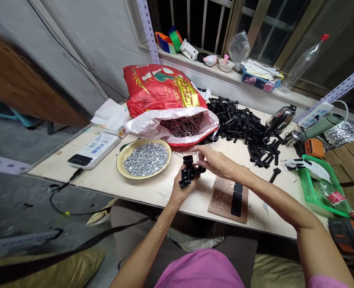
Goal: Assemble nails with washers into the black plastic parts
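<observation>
Several black plastic parts (188, 172) are bunched in my left hand (179, 191), above the table's front edge. The fingers of that hand wrap round them from below. My right hand (219, 162) comes in from the right, its bent fingers and thumb at the upper side of the bunch. Anything between those fingertips is too small to make out. Just behind my hands, an open red sack (161, 90) lies on its side, full of reddish-brown screws (184, 125). To the left stands a yellowish bowl (121, 168) of small silvery metal pieces (147, 159).
A heap of black plastic parts (243, 126) covers the back right. Near the front edge lies a brown board (221, 200) with black pads (237, 198). A white device (95, 150) sits left, a green basket (307, 188) right. Bottle (305, 60) and oddments line the windowsill.
</observation>
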`<state>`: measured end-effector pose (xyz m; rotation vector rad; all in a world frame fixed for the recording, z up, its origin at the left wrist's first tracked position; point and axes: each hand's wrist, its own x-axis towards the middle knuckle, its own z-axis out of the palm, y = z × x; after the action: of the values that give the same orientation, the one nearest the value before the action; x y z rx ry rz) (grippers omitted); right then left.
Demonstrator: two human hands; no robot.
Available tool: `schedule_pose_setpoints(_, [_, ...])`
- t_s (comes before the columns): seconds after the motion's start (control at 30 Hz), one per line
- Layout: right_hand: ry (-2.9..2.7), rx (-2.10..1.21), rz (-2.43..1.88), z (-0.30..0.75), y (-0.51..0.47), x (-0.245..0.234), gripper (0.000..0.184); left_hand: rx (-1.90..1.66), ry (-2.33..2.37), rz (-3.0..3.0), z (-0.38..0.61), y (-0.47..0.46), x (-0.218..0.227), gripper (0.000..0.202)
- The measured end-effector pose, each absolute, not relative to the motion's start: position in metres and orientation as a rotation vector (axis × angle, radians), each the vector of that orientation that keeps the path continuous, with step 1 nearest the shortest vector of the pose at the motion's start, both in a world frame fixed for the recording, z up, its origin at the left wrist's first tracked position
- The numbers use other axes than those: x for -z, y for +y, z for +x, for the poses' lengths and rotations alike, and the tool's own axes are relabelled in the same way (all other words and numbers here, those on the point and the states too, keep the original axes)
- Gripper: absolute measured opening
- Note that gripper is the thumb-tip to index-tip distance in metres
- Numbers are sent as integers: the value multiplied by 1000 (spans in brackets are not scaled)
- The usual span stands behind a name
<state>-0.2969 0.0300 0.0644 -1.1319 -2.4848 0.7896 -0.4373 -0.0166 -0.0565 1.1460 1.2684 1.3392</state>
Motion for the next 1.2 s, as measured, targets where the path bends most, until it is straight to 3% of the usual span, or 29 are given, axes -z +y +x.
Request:
schedule_pose_setpoints(0.4, [-2538,-709,-1076,-299,28,-50,41,-1320,1254,1131,-437,-18,46,38])
schedule_pose_setpoints(0.53, [-2480,-415,-1125,-286,17,-58,39,-1382,1203,1088,-442,-14,46,39])
schedule_pose_setpoints(0.6, [-2333,-267,-1295,-282,9,-51,29,-1471,1231,1060,-453,-13,40,39])
schedule_pose_setpoints(0.7, [-2433,-405,-1519,-295,-10,-25,21,-1605,1278,1070,-471,-12,24,37])
schedule_pose_setpoints(0.83, [-2848,-732,-1590,-345,-33,6,28,-1728,1289,1204,-487,-7,4,36])
schedule_pose_setpoints(1.03, [-3016,-608,-1650,-393,-37,14,33,-1768,1291,1206,-491,-5,1,43])
schedule_pose_setpoints(1.2, [-2779,-488,-1924,-352,-20,10,30,-1690,1309,1114,-488,-13,17,36])
